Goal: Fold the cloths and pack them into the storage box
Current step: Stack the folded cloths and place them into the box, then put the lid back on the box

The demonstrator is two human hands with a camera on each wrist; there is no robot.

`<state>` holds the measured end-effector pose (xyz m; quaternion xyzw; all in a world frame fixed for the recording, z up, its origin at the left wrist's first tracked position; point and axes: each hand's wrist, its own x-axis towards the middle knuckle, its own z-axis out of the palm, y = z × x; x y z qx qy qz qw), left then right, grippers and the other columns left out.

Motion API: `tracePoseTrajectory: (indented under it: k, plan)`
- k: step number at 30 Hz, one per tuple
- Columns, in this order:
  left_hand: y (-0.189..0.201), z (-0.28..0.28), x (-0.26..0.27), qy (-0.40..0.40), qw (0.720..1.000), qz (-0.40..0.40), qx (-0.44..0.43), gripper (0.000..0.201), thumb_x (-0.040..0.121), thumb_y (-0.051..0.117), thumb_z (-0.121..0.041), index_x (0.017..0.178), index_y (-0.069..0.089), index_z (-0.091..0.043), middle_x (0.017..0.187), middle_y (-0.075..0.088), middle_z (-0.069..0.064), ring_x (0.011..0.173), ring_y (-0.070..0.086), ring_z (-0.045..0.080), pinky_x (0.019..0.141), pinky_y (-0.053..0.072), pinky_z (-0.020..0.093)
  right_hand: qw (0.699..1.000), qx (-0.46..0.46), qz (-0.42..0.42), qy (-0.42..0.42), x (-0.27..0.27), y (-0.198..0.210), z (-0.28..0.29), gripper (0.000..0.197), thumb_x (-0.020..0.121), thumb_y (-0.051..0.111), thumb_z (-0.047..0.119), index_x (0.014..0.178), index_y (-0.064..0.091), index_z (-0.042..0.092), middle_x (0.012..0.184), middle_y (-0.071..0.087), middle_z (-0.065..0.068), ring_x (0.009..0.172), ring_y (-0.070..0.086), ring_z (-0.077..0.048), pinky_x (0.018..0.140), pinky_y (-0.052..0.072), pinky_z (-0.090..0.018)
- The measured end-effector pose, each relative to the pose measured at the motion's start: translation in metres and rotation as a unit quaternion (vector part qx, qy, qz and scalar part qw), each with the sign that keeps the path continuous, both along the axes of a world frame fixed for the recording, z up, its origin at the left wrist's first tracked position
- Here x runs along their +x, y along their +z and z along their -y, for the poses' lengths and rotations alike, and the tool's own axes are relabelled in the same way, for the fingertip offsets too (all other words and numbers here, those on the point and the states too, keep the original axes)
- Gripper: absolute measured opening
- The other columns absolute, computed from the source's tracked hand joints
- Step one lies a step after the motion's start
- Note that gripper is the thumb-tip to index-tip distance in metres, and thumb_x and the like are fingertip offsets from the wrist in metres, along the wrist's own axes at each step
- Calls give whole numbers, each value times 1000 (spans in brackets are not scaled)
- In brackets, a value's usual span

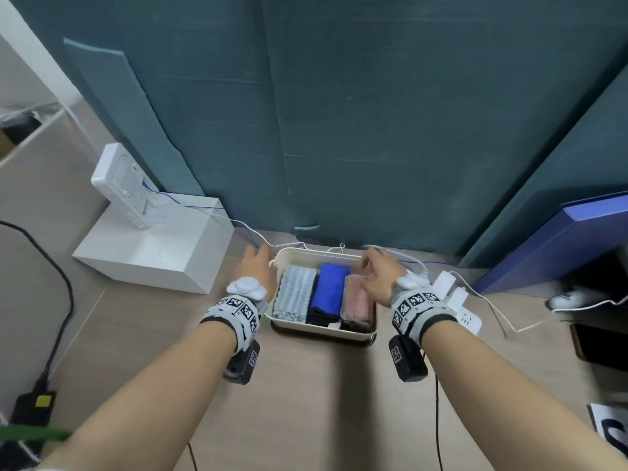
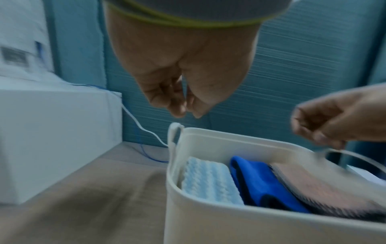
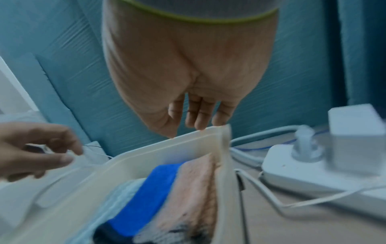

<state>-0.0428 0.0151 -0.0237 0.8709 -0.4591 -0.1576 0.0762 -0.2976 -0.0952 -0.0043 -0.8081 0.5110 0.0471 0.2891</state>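
A cream storage box (image 1: 322,332) stands on the desk near the wall. Three folded cloths stand side by side in it: a light blue one (image 1: 294,294), a bright blue one (image 1: 330,286) and a pink one (image 1: 357,300). My left hand (image 1: 260,259) hovers beside the box's far left corner. Its fingers hang loosely curled above the left handle (image 2: 174,134) and hold nothing. My right hand (image 1: 369,264) is over the far right corner, its fingers (image 3: 197,123) relaxed and reaching down to the box's rim (image 3: 188,137). Both wrist views are blurred.
A white carton (image 1: 153,256) with a white device (image 1: 122,185) leaning on it stands to the left. A power strip (image 1: 464,309) with chargers and white cables (image 1: 503,314) lies right of the box. A blue folder (image 1: 560,243) and a dark phone (image 1: 598,345) are further right. A teal panel (image 1: 373,130) stands behind.
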Motion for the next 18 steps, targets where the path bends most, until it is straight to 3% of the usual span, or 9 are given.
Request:
tracePoseTrajectory:
  k: [2, 4, 6, 8, 9, 11, 13, 16, 18]
  plan:
    - [1, -6, 10, 34, 999, -20, 36, 27, 95, 53, -40, 115, 55, -22, 113, 59, 5, 96, 63, 31, 78, 46, 34, 998, -3, -53, -34, -14, -4, 4, 26, 87, 60, 39, 105, 46, 27, 109, 55, 3, 92, 59, -25, 85, 49, -39]
    - [-6, -13, 16, 35, 995, -66, 61, 21, 94, 51, -41, 111, 57, -29, 104, 68, 1, 90, 65, 24, 79, 50, 31, 994, 7, -84, -68, -22, -11, -1, 36, 87, 54, 54, 104, 39, 26, 106, 60, 0, 95, 63, -26, 96, 48, -48]
    - [-16, -19, 17, 51, 991, -110, 59, 19, 88, 51, -42, 106, 56, -36, 95, 69, -4, 86, 67, 22, 82, 54, 33, 991, 15, -83, -100, -27, -13, -10, 37, 92, 51, 54, 107, 36, 24, 99, 58, -1, 84, 61, -24, 90, 49, -44]
    - [-28, -21, 18, 76, 986, -144, 34, 26, 80, 52, -40, 104, 57, -37, 93, 70, -4, 83, 67, 22, 84, 56, 38, 987, 18, -86, -132, -31, -16, -20, 31, 99, 52, 45, 113, 38, 21, 106, 58, -8, 76, 55, -22, 86, 48, -40]
    - [-31, -21, 18, 84, 984, -157, 23, 26, 79, 54, -36, 104, 59, -34, 94, 71, -2, 83, 67, 24, 84, 56, 39, 986, 20, -86, -140, -30, -13, -25, 31, 101, 51, 41, 119, 40, 18, 115, 60, -13, 80, 57, -24, 88, 48, -39]
    - [-33, -20, 19, 88, 981, -171, 15, 20, 84, 58, -26, 103, 64, -24, 92, 70, 3, 82, 65, 27, 79, 53, 36, 984, 20, -93, -148, -24, -10, -30, 35, 106, 48, 32, 133, 44, 11, 132, 57, -18, 103, 64, -33, 88, 45, -33]
    - [-33, -20, 19, 95, 981, -171, 3, 15, 87, 59, -23, 99, 66, -18, 90, 70, 6, 78, 63, 27, 72, 49, 34, 983, 12, -112, -142, -21, -10, -27, 34, 105, 46, 28, 135, 48, 12, 144, 52, -21, 115, 63, -37, 90, 47, -34]
    - [-32, -22, 18, 94, 983, -158, -19, 14, 91, 56, -26, 96, 65, -16, 90, 71, 8, 78, 63, 29, 71, 47, 35, 981, 3, -118, -154, -21, -8, -26, 25, 100, 44, 30, 121, 56, 22, 140, 57, -20, 115, 64, -36, 87, 51, -39]
    - [-22, -29, 15, 81, 983, -159, -41, 13, 93, 55, -24, 98, 62, -14, 90, 69, 8, 78, 61, 30, 67, 42, 34, 980, 18, -92, -176, -25, 2, -35, 24, 102, 45, 30, 121, 56, 22, 131, 66, -16, 123, 61, -35, 98, 51, -42]
